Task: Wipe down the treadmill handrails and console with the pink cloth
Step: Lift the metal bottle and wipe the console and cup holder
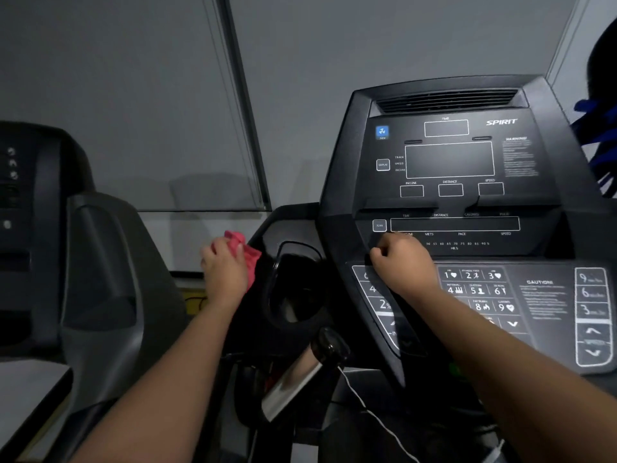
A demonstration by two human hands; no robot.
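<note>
My left hand [224, 267] grips the bunched pink cloth [247, 254] and holds it against the outer left edge of the black treadmill console [450, 162], beside the cup holder [295, 285]. My right hand [402, 262] rests with curled fingers on the console's lower left area, just below the SCAN button [379, 225] and above the left keypad [377, 295]; whether it holds anything is hidden. A silver handrail grip [293, 382] runs down between my forearms.
A second treadmill's console [30, 228] stands close on the left. A thin white cord [370, 412] hangs below the console. Grey window blinds [133, 111] fill the wall behind. Something blue [597, 152] shows at the right edge.
</note>
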